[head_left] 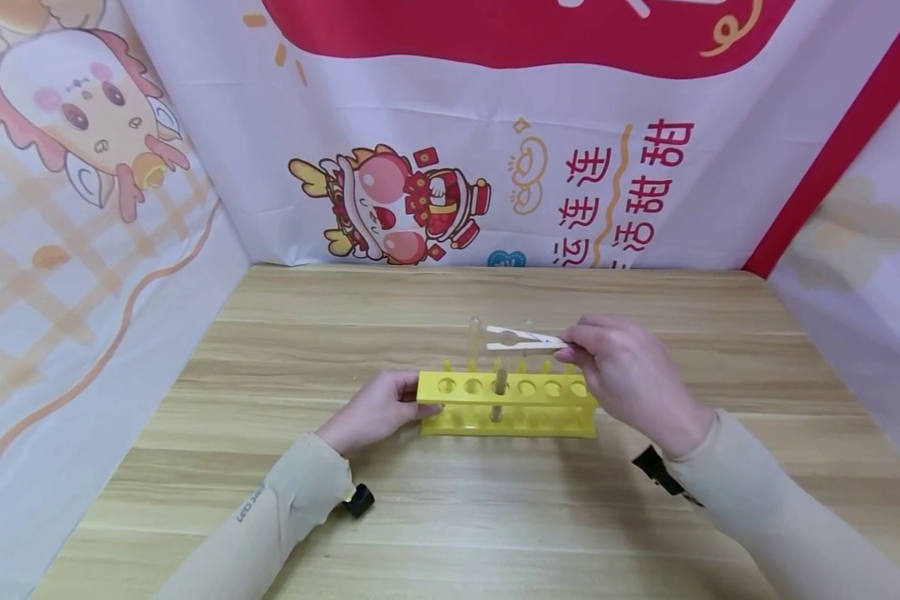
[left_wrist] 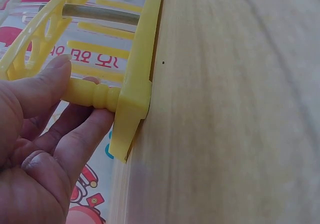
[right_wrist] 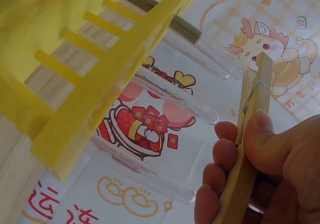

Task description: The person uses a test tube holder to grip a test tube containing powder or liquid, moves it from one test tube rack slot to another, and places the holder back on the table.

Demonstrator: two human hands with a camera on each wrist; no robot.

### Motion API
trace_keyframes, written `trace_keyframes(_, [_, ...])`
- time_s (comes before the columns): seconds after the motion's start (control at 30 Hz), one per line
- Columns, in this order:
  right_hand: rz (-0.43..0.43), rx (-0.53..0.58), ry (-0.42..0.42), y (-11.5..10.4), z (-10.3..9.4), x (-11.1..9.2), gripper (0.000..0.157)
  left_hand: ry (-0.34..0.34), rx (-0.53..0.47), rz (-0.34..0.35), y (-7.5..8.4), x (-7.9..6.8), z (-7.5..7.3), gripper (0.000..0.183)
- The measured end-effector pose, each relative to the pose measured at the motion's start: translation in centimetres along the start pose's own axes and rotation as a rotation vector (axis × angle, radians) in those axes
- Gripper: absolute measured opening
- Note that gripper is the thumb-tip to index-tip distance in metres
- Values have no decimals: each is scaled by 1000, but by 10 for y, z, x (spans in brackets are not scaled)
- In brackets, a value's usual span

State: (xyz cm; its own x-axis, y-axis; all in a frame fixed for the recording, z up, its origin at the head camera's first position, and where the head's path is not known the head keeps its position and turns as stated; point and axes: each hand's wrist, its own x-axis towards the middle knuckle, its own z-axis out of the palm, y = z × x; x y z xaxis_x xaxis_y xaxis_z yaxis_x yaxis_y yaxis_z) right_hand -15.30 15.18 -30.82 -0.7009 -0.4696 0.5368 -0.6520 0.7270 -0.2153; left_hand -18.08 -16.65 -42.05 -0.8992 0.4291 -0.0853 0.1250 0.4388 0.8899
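Observation:
A yellow test tube rack (head_left: 457, 400) stands on the table. My left hand (head_left: 375, 408) grips the post (left_wrist: 92, 93) at its left end, thumb and fingers around it. My right hand (head_left: 633, 375) holds a wooden test tube clamp (right_wrist: 255, 99) with a wire spring, above the rack's right half. In the head view the clamp's two arms spread apart toward the left, with no tube clearly between them. One test tube (head_left: 500, 385) with grey-brown contents stands in a middle hole. Behind it, an empty-looking clear tube (head_left: 476, 337) stands round end up.
Further clear tubes (right_wrist: 175, 101) with rounded ends rise along the rack's back row. The wood-grain table (head_left: 330, 325) meets a printed cloth backdrop (head_left: 270, 167) at the back, with cloth on both sides. Dark wrist straps (head_left: 358, 502) sit on both sleeves.

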Motion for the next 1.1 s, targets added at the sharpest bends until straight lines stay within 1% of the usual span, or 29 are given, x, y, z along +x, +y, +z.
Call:
trace_keyframes(0.23, [-6,-10,-3,2,5,0,7,-5,-11,1,-1,0,1,27])
trace_keyframes(0.4, [-1,-13,-12,3,7,-2,6,0,13,-3,-1,0,0,28])
trace_keyframes(0.5, [6,-11,-25,4,9,-3,6,-1,24,-6,0,0,-1,29])
trace_keyframes(0.87, [45,-5,-89,6,20,-7,5,-7,9,-16,0,0,-2,28])
trace_keyframes(1.1, [64,19,-127,8,30,-13,5,-3,9,-3,-1,0,-1,27])
